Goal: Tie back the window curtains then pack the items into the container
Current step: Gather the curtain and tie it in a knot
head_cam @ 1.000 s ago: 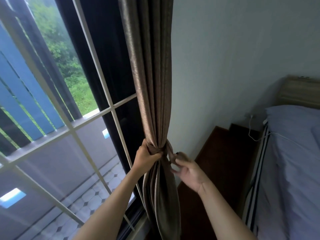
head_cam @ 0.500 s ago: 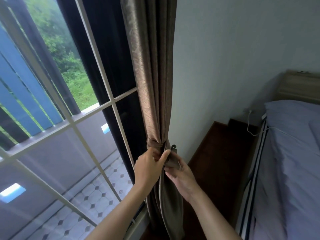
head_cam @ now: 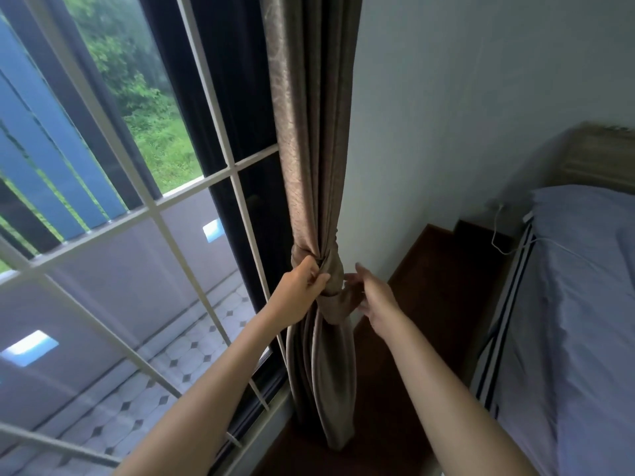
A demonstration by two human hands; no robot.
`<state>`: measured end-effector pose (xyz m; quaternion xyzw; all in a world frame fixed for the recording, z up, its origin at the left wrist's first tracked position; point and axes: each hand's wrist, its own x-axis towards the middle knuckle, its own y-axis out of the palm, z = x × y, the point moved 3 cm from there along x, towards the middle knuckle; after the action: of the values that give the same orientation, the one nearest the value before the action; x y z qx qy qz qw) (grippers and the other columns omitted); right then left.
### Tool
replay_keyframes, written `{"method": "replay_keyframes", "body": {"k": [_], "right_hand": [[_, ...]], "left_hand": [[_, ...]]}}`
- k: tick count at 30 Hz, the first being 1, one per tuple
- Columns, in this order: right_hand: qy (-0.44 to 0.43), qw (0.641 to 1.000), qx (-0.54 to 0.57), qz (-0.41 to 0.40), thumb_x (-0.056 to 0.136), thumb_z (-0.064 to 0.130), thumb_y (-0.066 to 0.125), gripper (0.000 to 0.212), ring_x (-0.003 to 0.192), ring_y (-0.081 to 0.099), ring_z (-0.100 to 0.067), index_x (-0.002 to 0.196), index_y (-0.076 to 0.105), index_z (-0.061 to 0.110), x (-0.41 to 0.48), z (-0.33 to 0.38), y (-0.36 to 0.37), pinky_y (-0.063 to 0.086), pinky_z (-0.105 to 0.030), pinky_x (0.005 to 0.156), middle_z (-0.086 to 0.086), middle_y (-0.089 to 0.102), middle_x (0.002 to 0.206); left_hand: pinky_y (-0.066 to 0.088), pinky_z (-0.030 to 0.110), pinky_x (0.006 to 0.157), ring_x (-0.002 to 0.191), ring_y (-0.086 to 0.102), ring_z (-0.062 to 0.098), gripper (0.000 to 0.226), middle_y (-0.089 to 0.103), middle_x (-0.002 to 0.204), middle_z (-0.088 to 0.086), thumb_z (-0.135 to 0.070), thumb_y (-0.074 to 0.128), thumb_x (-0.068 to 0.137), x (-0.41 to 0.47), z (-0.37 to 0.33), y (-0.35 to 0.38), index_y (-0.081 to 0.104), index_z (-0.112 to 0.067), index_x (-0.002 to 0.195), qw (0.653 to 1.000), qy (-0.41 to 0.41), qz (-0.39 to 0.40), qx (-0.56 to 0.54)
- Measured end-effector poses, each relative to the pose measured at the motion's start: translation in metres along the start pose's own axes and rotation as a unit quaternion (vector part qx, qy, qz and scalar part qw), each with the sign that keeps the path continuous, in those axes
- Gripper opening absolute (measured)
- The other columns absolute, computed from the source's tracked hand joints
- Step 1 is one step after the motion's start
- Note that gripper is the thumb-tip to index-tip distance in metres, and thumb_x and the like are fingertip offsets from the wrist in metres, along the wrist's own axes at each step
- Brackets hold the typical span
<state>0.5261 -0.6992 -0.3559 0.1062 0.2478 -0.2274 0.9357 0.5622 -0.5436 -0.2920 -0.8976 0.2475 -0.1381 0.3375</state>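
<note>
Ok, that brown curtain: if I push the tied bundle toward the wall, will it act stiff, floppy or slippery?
Probably floppy: the curtain hangs in soft folds and cinches narrow at the knot. Likely a bit slippery, given its sheen, so the knot may loosen once the left hand gripping it lets go.

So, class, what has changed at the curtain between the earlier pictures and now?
The right hand has opened, fingers straight beside the knot, seemingly releasing the tie end. The left hand still pinches the knot's left side. The curtain stays gathered.
</note>
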Motion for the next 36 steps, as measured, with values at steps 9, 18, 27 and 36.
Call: {"method": "replay_keyframes", "body": {"k": [9,18,27,36], "right_hand": [[0.016,0.961,0.164,0.224,0.097,0.029,0.058,0.04,0.12,0.061,-0.029,0.13,0.06,0.007,0.004,-0.005,0.022,0.047,-0.043,0.102,-0.016,0.063,0.129],[-0.005,0.949,0.284,0.138,0.092,0.023,0.064,0.033,0.11,0.065,-0.023,0.122,0.063,0.009,-0.026,-0.029,0.071,0.05,-0.034,0.089,-0.011,0.07,0.117],[-0.037,0.954,0.257,0.148,0.096,0.012,0.058,0.016,0.107,0.066,-0.024,0.111,0.062,0.014,-0.042,-0.024,0.112,0.05,-0.035,0.091,-0.011,0.07,0.113],[-0.049,0.975,0.202,0.076,0.098,0.008,0.051,0.009,0.093,0.064,-0.023,0.1,0.06,0.01,-0.046,-0.04,0.116,0.048,-0.039,0.093,-0.013,0.067,0.098]], "left_hand": [[0.047,0.024,0.073,0.092,0.059,0.018,0.015,0.064,0.097,-0.001,-0.024,0.058,0.094,-0.007,0.012,-0.021,0.053,-0.015,0.105,1.0,0.027,-0.008,0.009],[0.05,0.028,0.075,0.091,0.06,0.017,0.019,0.067,0.099,0.001,-0.014,0.051,0.096,-0.023,0.046,-0.055,0.058,-0.02,0.113,0.994,0.015,-0.059,0.089],[0.048,0.039,0.083,0.099,0.054,0.028,0.027,0.064,0.105,0.009,0.001,0.059,0.086,-0.057,0.04,-0.076,0.063,-0.01,0.11,0.948,0.092,-0.239,0.19],[0.052,0.033,0.067,0.071,0.061,0.012,0.05,0.067,0.076,-0.007,-0.054,0.033,0.098,-0.098,0.089,-0.02,0.069,-0.022,0.085,0.979,0.048,-0.07,0.187]]}}
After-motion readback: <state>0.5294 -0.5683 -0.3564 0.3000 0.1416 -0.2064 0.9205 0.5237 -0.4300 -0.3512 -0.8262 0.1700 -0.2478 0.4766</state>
